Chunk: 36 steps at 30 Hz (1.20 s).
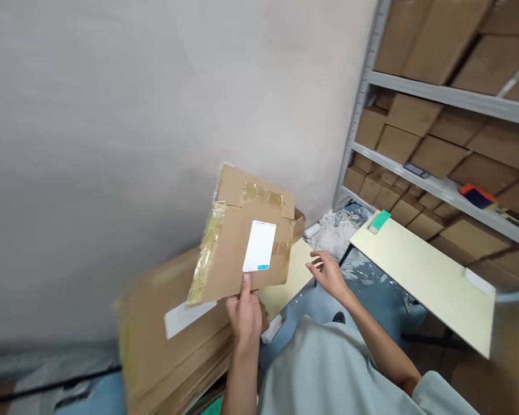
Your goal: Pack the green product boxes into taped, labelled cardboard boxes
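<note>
The flattened box [231,245] is plain brown cardboard, its face marked with a white label [260,246] that has a small blue patch at its lower edge. Shiny yellowish tape [210,245] runs crumpled down the left side, with more of it along the right edge and across the flap at the top. A short slit parts that flap from the main panel at the left.

The box is raised in front of the pale wall [112,115], above a stack of cardboard [155,305] and partly in front of a cream-topped desk [298,265]. Its labelled face is turned toward the wearer. The long axis runs upward, the top leaning to the right and the flap end pointing away; the label's long side follows the same slant.

The left hand [244,314] pinches the bottom edge, thumb flat on the front just under the label, fingers mostly hidden behind, forearm rising almost straight from below. The right hand [327,274] is apart from the box, to its right, fingers loosely spread and bent, its forearm slanting up and leftward.
</note>
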Each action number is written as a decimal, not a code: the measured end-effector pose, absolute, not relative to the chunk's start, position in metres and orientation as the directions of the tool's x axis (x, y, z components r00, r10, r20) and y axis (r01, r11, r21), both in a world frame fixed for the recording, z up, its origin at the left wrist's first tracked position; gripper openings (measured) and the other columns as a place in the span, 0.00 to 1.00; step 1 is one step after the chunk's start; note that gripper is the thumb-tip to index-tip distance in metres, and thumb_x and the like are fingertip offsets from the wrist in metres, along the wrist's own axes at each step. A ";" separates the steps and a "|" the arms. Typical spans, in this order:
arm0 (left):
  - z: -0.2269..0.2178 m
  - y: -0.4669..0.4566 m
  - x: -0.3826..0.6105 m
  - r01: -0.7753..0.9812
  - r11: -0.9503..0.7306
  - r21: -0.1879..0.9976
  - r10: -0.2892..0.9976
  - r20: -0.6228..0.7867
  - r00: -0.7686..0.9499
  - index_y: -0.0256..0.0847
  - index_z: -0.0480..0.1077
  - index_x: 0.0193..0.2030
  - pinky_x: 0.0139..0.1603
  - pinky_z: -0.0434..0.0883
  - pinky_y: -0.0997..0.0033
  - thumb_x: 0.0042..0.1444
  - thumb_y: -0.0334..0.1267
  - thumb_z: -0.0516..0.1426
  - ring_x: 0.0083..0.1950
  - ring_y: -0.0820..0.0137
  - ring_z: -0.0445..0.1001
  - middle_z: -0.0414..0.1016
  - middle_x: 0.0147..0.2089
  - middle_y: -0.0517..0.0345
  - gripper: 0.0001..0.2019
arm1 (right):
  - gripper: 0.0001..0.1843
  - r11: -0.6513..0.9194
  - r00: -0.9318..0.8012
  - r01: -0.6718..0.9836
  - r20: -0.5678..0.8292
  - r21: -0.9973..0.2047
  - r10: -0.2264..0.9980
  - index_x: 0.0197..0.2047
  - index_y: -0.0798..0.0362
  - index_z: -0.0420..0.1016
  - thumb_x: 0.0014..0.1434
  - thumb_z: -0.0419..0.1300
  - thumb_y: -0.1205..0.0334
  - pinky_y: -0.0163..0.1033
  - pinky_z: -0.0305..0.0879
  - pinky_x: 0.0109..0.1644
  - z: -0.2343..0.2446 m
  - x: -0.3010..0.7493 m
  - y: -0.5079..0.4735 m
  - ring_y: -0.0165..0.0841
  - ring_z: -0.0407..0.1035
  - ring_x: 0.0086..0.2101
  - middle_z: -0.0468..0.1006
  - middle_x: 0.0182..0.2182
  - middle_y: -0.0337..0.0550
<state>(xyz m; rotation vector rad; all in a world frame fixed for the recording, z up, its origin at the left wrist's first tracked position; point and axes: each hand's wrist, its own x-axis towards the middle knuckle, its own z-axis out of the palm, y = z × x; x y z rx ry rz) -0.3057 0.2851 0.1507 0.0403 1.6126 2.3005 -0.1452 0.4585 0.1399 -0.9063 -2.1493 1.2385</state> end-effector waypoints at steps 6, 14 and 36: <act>0.140 0.406 -0.254 -0.300 -0.161 0.940 0.453 -0.199 -0.869 0.45 0.80 0.57 0.83 0.67 0.46 0.56 0.65 0.75 0.77 0.51 0.75 0.85 0.65 0.46 0.32 | 0.25 0.304 -0.257 0.463 0.202 -0.833 0.945 0.63 0.50 0.81 0.71 0.64 0.44 0.58 0.81 0.61 0.146 0.006 0.576 0.50 0.80 0.58 0.84 0.59 0.58; 0.109 0.564 -0.160 -0.393 0.041 0.919 0.799 -0.266 -0.540 0.42 0.81 0.54 0.79 0.72 0.46 0.51 0.61 0.78 0.72 0.51 0.80 0.87 0.58 0.44 0.32 | 0.37 0.100 0.161 0.470 0.196 -0.877 0.967 0.76 0.50 0.73 0.69 0.65 0.43 0.59 0.79 0.64 0.151 0.178 0.646 0.50 0.77 0.64 0.82 0.68 0.60; 0.007 0.853 0.001 -0.195 0.183 0.964 0.982 -0.171 0.078 0.43 0.78 0.59 0.81 0.68 0.51 0.61 0.45 0.72 0.75 0.55 0.76 0.80 0.67 0.41 0.22 | 0.12 -0.549 0.689 0.428 -0.135 -0.718 0.713 0.42 0.49 0.77 0.54 0.60 0.59 0.51 0.80 0.55 0.074 0.293 0.736 0.50 0.85 0.46 0.90 0.43 0.57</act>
